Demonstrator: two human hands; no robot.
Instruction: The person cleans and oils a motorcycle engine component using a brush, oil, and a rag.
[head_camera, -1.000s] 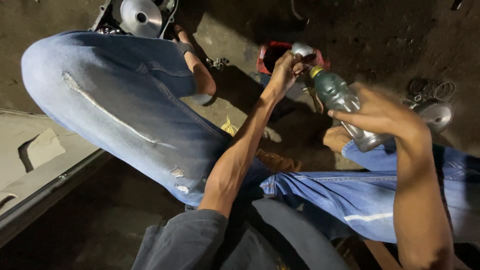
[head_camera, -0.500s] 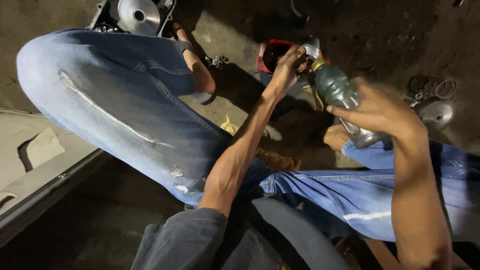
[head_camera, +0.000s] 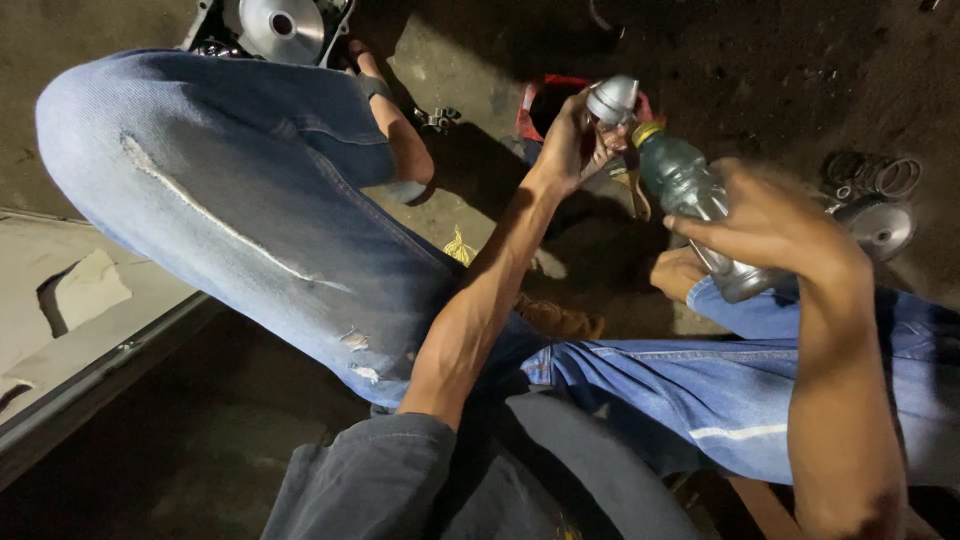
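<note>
While the person squatted on the dark, stained concrete floor (head_camera: 760, 70) in faded blue jeans (head_camera: 250, 210), the right hand (head_camera: 770, 225) was wrapped around the middle of a clear plastic bottle (head_camera: 690, 195) with a yellow neck ring, tilted so its mouth pointed up and left. The left hand (head_camera: 565, 140) was closed on a small silver metal cap-shaped part (head_camera: 612, 98), held right at the bottle's mouth, above a red-rimmed container (head_camera: 535, 95) that stood on the floor toward its far edge. By the look of it, pouring over that part would have gone best with the bottle tipped slowly and both kept over the red container so drips landed inside. A round silver metal disc (head_camera: 878, 225) and some thin rings (head_camera: 885, 175) lay near the floor's right edge, and a larger silver disc-shaped engine part (head_camera: 275, 25) sat at the far left.
</note>
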